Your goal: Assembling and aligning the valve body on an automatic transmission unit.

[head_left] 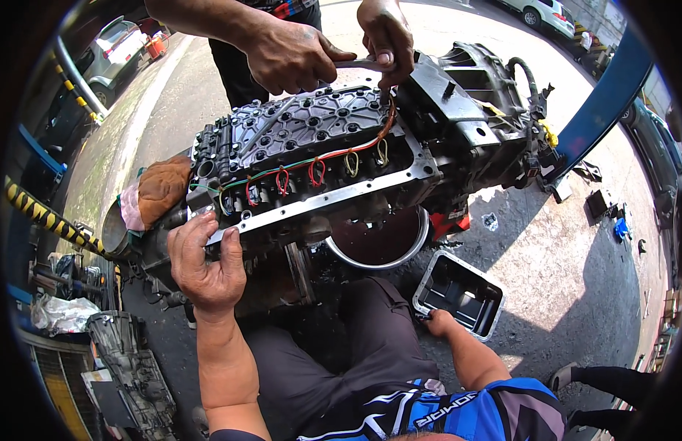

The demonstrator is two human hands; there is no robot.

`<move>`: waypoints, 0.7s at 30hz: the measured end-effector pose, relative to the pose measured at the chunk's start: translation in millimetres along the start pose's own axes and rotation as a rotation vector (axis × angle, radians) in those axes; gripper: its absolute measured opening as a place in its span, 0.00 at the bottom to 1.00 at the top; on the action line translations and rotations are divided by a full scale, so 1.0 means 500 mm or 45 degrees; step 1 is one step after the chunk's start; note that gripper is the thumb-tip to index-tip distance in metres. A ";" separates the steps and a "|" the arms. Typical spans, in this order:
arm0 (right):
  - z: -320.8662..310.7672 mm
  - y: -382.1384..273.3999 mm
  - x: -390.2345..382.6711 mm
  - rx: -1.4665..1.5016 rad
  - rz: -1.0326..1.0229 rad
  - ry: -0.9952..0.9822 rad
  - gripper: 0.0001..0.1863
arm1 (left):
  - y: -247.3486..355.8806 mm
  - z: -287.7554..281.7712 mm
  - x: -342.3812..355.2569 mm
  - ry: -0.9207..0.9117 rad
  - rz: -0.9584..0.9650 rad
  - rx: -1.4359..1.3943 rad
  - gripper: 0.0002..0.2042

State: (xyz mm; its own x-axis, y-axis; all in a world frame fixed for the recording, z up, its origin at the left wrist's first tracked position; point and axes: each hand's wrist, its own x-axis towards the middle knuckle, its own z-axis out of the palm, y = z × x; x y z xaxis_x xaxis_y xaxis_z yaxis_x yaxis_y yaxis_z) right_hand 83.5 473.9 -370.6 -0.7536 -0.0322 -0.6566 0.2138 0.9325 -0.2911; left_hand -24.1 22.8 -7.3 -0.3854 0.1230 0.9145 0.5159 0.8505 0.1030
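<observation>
A gearbox point(385, 158) lies in front of me with its grey valve body point(304, 121) and coloured wires point(319, 158) exposed. My left hand point(207, 261) rests at the near left corner of its metal rim, fingers and thumb apart, gripping nothing loose. Low beside my knee, my right hand point(442, 323) is closed at the near left edge of a rectangular oil pan point(467, 266). Something small and dark shows by its fingertips; I cannot make it out. Across from me, a co-worker's hands point(297, 59) work a metal wrench point(358, 64) over the valve body's far right end.
A round basin point(422, 246) of dark fluid stands under the gearbox. Brown and pink rags point(164, 184) lie at its left end. Another gearbox point(131, 367) sits on the floor at lower left. A blue post point(605, 103) rises at right. Another person's shoe point(563, 376) shows at lower right.
</observation>
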 end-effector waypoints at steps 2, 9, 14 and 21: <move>-0.005 -0.004 0.001 -0.014 -0.001 -0.019 0.25 | -0.008 -0.012 0.004 0.002 0.002 0.079 0.11; -0.005 -0.005 -0.001 -0.038 -0.003 0.006 0.25 | -0.033 -0.025 -0.007 0.033 -0.025 0.138 0.11; 0.007 0.008 0.007 -0.055 -0.012 0.012 0.25 | -0.057 -0.038 -0.012 0.100 -0.132 0.100 0.09; -0.001 -0.001 0.003 -0.001 0.034 0.035 0.27 | -0.155 -0.054 -0.044 0.470 -0.452 -0.141 0.09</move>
State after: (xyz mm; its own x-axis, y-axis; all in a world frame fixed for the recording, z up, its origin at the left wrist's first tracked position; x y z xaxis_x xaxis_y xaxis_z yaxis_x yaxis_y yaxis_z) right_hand 81.9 473.6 -371.1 -0.7644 0.0026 -0.6448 0.2338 0.9331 -0.2734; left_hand -35.0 -59.7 -25.0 -0.2663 -0.3685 0.8907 0.4879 0.7453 0.4543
